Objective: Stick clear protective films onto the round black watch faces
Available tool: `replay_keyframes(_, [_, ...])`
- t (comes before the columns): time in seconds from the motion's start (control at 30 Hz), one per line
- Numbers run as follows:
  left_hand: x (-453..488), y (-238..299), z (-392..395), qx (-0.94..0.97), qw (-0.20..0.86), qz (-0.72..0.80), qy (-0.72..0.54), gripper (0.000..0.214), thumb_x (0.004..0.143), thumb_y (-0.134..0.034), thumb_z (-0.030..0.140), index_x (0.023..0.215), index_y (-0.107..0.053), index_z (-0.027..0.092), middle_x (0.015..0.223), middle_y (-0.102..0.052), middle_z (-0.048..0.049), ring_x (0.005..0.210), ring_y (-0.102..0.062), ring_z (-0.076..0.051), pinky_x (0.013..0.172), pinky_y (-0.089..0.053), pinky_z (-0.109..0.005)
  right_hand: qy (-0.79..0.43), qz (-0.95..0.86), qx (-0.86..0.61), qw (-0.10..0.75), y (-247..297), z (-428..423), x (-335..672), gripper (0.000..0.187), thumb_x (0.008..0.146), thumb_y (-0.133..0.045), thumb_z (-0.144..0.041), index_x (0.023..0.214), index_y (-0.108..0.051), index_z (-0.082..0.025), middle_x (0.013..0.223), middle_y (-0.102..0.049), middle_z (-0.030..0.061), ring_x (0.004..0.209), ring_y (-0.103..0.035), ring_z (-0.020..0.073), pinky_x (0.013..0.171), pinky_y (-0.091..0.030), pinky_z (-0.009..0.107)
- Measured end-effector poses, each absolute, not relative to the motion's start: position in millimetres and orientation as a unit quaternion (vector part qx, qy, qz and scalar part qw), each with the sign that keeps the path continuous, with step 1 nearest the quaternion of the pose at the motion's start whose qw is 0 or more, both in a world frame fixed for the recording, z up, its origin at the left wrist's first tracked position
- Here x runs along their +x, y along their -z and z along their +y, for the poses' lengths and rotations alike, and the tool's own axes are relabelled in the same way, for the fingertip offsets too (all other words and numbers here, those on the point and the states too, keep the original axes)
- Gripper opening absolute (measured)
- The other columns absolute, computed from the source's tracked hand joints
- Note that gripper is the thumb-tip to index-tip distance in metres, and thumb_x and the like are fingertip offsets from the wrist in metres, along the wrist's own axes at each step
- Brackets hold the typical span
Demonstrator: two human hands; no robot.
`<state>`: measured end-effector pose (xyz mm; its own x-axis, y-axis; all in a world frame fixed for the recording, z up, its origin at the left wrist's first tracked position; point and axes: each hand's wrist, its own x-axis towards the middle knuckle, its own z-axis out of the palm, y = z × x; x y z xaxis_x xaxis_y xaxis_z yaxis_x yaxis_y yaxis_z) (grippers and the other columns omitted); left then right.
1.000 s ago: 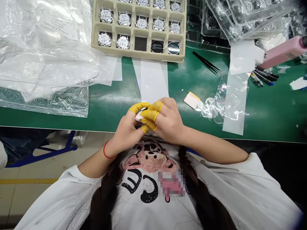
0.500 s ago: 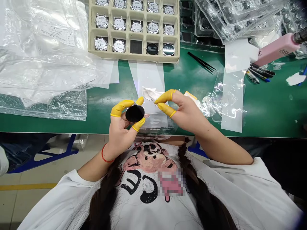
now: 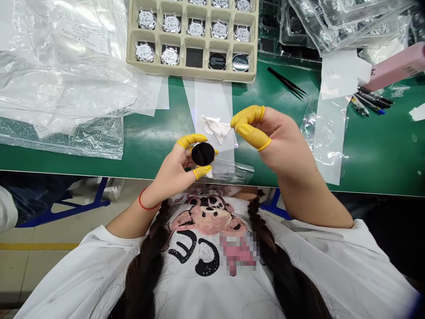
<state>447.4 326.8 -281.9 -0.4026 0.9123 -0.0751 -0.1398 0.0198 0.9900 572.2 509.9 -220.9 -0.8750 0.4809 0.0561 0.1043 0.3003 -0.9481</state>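
Green tabletop [image 3: 156, 128] spans our view. On its far side we log a beige tray [image 3: 149, 67]: most slots we see hold silver cases [image 3: 219, 29], marked backs up; two front-row slots hold black discs [image 3: 217, 62], and one shows its dark base. Right hand [image 3: 275, 137]: fingertips appear to pinch a corner of the white cloth [image 3: 215, 128]. Left hand [image 3: 181, 164]: grasps the round black-faced piece [image 3: 203, 153] by its rim, near the tabletop's edge. We judge this piece unfinished, not yet slotted; whether the trayed ones are done, we cannot tell.
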Motion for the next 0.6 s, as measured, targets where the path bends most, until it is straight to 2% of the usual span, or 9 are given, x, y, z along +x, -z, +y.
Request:
replay_keyframes(0.1, [445,279,330,0.34,0.457,0.563,-0.598,0.055,0.078,-0.085,0.024,0.124,-0.055,0.021,0.098,-0.077,-0.0029,0.094,-0.08,-0.021,0.085,-0.066,-0.031,-0.569,-0.796,-0.152,0.137,220,507,571,0.034,0.09,-0.07,-0.053,0.08,-0.061,-0.022,0.097,-0.07,0.004,0.093,-0.063,0.0176,0.092,-0.054,0.038])
replay_keyframes(0.2, [446,279,331,0.352,0.46,0.553,-0.599,0.054,0.079,-0.085,0.025,0.124,-0.056,0.022,0.098,-0.079,-0.0028,0.09,-0.08,-0.02,0.082,-0.065,-0.03,-0.578,-0.8,-0.127,0.098,226,500,569,0.027,0.091,-0.068,-0.044,0.081,-0.062,-0.02,0.096,-0.07,0.004,0.093,-0.063,0.0168,0.093,-0.053,0.039])
replay_keyframes(0.3, [448,280,331,0.359,0.457,0.555,-0.596,0.054,0.08,-0.084,0.025,0.125,-0.055,0.022,0.101,-0.08,-0.0038,0.094,-0.08,-0.021,0.085,-0.065,-0.03,-0.587,-0.794,-0.14,0.072,231,496,568,0.017,0.088,-0.067,-0.033,0.082,-0.063,-0.018,0.096,-0.071,0.0046,0.091,-0.064,0.0162,0.092,-0.053,0.037])
replay_keyframes(0.47, [450,280,330,0.362,0.441,0.557,-0.604,0.054,0.079,-0.084,0.023,0.125,-0.055,0.023,0.101,-0.081,-0.0024,0.092,-0.081,-0.019,0.085,-0.064,-0.027,-0.579,-0.795,-0.163,0.079,233,492,569,0.01,0.085,-0.066,-0.027,0.085,-0.063,-0.017,0.095,-0.072,0.0046,0.089,-0.064,0.0159,0.088,-0.053,0.036])
replay_keyframes(0.6, [452,280,330,0.353,0.427,0.574,-0.603,0.057,0.078,-0.086,0.027,0.126,-0.056,0.023,0.1,-0.08,-0.002,0.09,-0.08,-0.019,0.087,-0.065,-0.03,-0.571,-0.796,-0.168,0.108,234,488,570,0.009,0.086,-0.065,-0.027,0.086,-0.062,-0.018,0.093,-0.072,0.0034,0.089,-0.065,0.0155,0.086,-0.053,0.034])
